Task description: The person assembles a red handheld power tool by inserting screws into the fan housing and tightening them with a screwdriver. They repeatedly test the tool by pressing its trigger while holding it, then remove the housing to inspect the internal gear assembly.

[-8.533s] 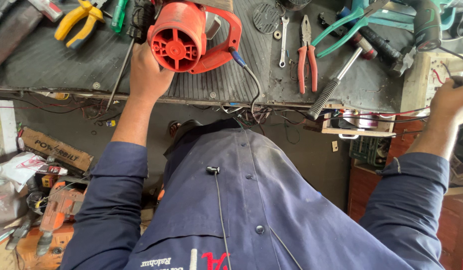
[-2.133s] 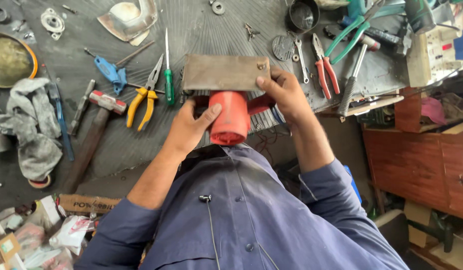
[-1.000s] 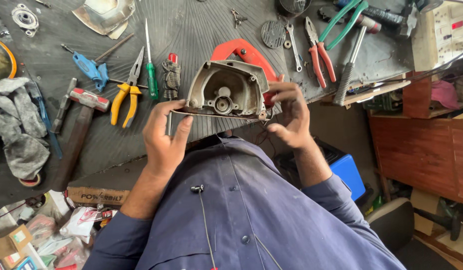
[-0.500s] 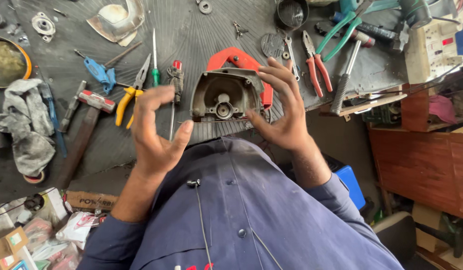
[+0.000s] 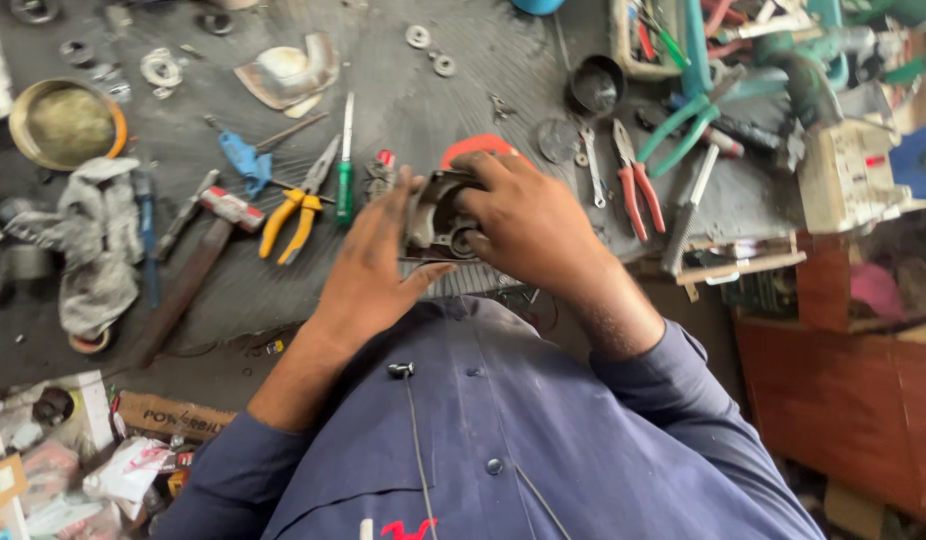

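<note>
Both hands, left hand (image 5: 368, 265) and right hand (image 5: 528, 225), had fingers closed around a rigid, seemingly heavy grey motor housing (image 5: 438, 215), gripping its edges over the surface (image 5: 233, 290).

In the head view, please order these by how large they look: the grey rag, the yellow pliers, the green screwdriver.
1. Grey rag, clearly largest.
2. Yellow pliers and green screwdriver: similar length; the pliers look wider, so ranking them is unsure.

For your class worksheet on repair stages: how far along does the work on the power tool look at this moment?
Done: loose washers lie on the bench, so parts seem removed. In hand: the left hand and right hand grip the grey tool housing. Left: the housing is open and the pliers lie unused.
</note>
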A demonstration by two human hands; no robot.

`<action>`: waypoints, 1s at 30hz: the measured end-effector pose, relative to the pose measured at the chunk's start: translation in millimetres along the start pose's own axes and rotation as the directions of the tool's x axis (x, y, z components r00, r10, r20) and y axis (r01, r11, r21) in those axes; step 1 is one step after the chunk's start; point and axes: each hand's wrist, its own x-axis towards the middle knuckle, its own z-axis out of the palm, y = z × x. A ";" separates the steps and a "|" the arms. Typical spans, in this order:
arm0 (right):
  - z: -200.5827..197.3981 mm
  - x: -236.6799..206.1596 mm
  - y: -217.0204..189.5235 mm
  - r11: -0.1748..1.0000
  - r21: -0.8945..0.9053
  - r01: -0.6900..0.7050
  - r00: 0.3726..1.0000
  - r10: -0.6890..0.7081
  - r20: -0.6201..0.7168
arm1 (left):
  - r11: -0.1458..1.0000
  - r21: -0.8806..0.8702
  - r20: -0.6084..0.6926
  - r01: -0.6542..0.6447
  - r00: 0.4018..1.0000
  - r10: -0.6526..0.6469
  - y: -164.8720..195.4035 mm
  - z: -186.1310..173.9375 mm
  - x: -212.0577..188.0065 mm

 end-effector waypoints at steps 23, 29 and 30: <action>14.6 5.8 -12.0 0.990 -0.102 0.101 0.986 -0.114 -0.125 | 1.000 0.011 -0.022 -0.012 1.000 0.012 -13.4 -8.2 -7.1; 14.7 9.5 -20.5 0.996 -0.079 0.043 0.996 -0.049 -0.076 | 1.000 0.002 -0.030 -0.029 0.999 0.029 -17.1 -13.6 -10.2; 15.1 10.4 -21.5 0.996 -0.074 0.041 0.996 -0.046 -0.073 | 0.999 0.005 -0.039 -0.042 0.998 0.042 -18.4 -14.6 -10.9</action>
